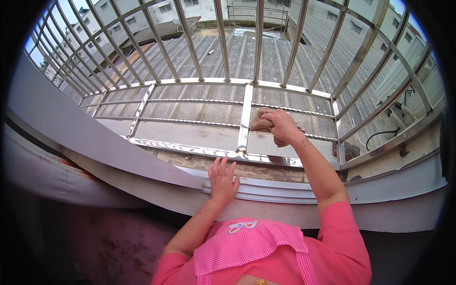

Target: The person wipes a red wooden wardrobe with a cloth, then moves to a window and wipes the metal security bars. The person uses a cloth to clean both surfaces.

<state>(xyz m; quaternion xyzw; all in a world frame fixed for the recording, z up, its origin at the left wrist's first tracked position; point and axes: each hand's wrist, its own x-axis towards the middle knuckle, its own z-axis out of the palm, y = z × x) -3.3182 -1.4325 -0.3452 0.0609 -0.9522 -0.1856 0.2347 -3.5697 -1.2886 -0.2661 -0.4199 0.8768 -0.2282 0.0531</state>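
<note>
A crumpled brown cloth [262, 122] is in my right hand [282, 124], which reaches out over the lower part of a metal window cage. The cloth lies beside the flat metal crossbar [244, 119] and covers part of the twisted metal rods [192, 122]. My left hand [223, 181] rests with spread fingers on the window's sliding track [278, 192], holding nothing; its fingertips come close to the cage's shiny bottom rail [213, 155].
Upright metal bars [259, 42] rise beyond my hands. Outside lies a corrugated roof [203, 64]. At the right are an outdoor unit with hoses [395, 117] and a stone-like lump [351, 151]. A pale window frame panel [89, 124] crosses the left side.
</note>
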